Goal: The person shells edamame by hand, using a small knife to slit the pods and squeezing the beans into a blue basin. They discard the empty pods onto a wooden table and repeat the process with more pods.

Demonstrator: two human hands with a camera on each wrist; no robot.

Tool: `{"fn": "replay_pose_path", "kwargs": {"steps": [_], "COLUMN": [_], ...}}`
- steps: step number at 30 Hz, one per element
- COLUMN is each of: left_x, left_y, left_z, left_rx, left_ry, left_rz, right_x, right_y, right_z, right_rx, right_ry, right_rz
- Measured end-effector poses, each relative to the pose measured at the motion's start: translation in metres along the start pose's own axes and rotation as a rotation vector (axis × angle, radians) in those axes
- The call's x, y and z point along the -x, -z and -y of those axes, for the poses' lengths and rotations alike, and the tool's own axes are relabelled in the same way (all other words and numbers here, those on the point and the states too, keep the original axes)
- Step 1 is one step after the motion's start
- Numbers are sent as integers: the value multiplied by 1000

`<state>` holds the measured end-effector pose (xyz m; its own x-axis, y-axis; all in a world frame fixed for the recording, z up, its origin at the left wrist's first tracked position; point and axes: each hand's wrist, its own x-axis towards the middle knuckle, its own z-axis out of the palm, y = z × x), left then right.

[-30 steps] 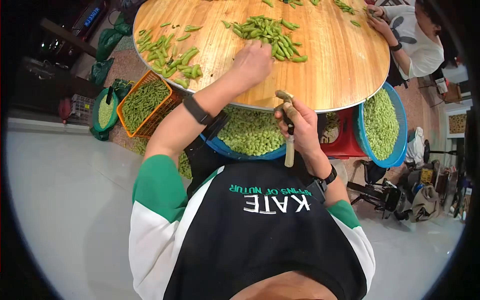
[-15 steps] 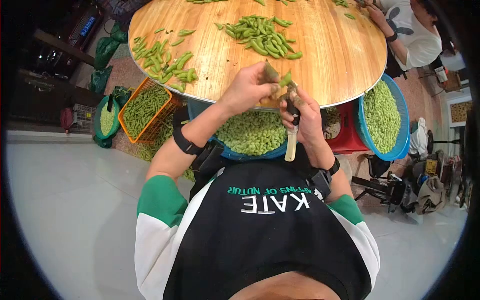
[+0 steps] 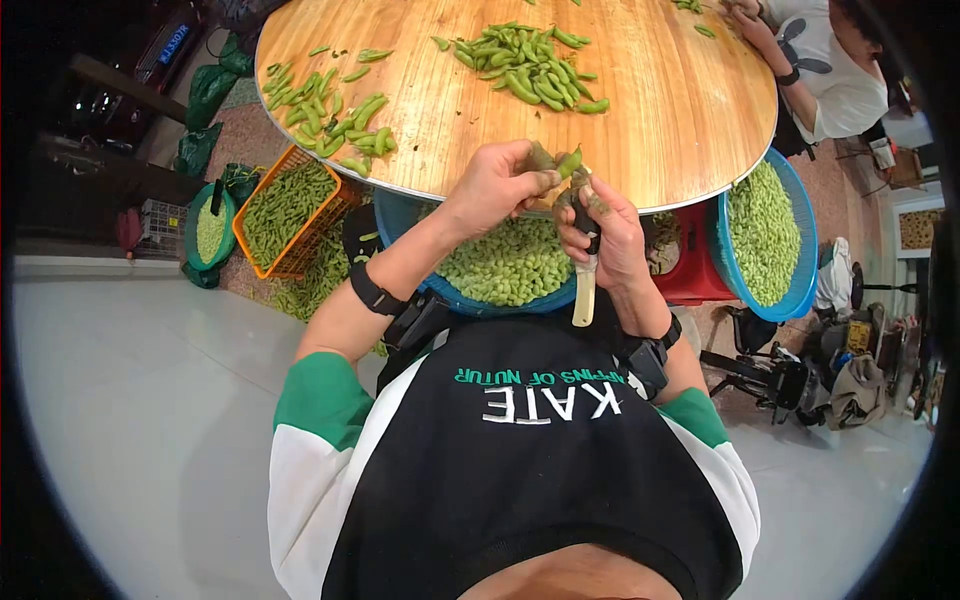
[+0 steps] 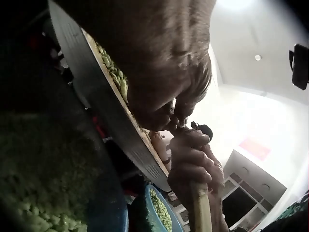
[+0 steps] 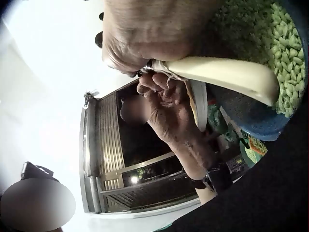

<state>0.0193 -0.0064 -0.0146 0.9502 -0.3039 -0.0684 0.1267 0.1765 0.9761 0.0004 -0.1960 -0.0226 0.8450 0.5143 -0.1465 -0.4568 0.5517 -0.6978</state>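
Observation:
In the head view my left hand (image 3: 493, 185) pinches a green soybean pod (image 3: 569, 163) between thumb and fingers, just over the table's near edge. My right hand (image 3: 615, 235) sits close beside it, fingers wrapped round a tool with a cream handle (image 3: 584, 300) and a black upper part. That handle (image 5: 227, 77) points down out of the fist in the right wrist view; the tool's working end is hidden by fingers. Both hands' fingertips meet around the pod. Below them a blue basin (image 3: 572, 292) holds shelled green beans (image 3: 505, 262).
On the round wooden table (image 3: 430, 110) lie a middle heap of pods (image 3: 520, 65) and a left heap (image 3: 325, 115). An orange crate (image 3: 255, 263) of pods stands left, a blue basket (image 3: 795, 300) of beans right. Another person (image 3: 820, 70) works across the table.
My left hand has come back from the middle heap with a pod and brought it to the tool in my right hand. The right hand has stayed nearly in place.

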Motion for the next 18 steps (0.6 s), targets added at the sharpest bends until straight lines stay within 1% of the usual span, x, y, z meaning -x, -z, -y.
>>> {"fn": "replay_pose_path", "kwargs": {"steps": [2,4,9,11,12,13,14,15,16,17,18], "left_x": [-1,1,0,-1,-1,-1,0,1,2,2,2], "left_y": [2,3,5,7,8,10,11,11,12,12,10], "left_z": [3,0,1,2,2,2,4,7,10,11,8], "left_rx": [-28,-25,49,235,235,410,587,589,650,709,709], "left_ry": [-48,-47,-38,39,38,124,210,210,236,261,259], "left_rz": [13,29,66,123,122,186,248,245,266,289,290], "right_x": [1,3,2,2,3,3,3,3,3,2,2], "right_y": [-1,-7,-9,-7,-4,-3,-3,-4,-4,-3,-2], "right_z": [1,4,2,2,3,3,3,3,3,3,2], "right_rx": [-9,86,63,43,-65,-173,-172,-228,-283,-281,-280], "right_ry": [-1,3,10,0,-33,-66,-69,-97,-124,-123,-113], "right_rz": [14,-5,-27,-32,34,100,100,139,180,181,146]}}
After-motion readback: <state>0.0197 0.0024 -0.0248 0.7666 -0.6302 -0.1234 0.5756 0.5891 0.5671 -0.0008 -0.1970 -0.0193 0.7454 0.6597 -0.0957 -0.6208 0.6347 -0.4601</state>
